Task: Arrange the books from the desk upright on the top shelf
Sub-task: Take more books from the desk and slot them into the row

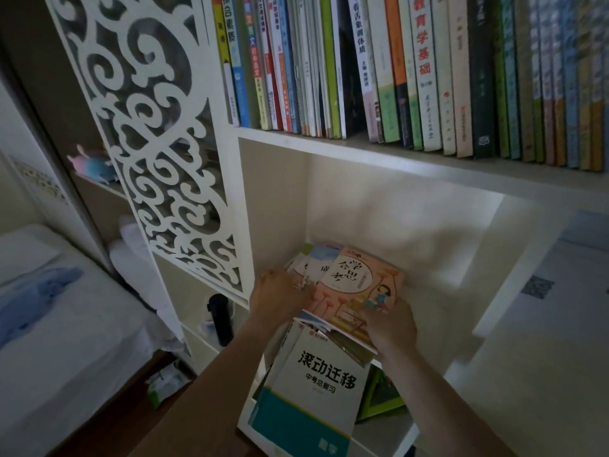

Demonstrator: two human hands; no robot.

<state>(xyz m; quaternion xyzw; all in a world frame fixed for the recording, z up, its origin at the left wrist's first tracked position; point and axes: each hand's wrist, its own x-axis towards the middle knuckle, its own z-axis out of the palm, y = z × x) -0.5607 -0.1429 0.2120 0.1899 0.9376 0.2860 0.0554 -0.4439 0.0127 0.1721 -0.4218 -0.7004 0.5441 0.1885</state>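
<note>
**Both hands on flat stack, slip risk**

Your left hand (280, 298) and right hand (390, 324) grip the pink book (356, 288) by opposite edges. It lies flat on the desk pile, long axis pointing away-left. Lift unevenly and loose books beneath slide; the teal book (309, 397) already overhangs. Top shelf (412, 156) looks packed.

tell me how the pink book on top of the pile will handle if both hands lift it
The pink book looks thin and soft-covered, so probably light and bendy. It lies atop an uneven pile, so it may slide. The left hand and right hand at opposite edges should steady it.
</note>
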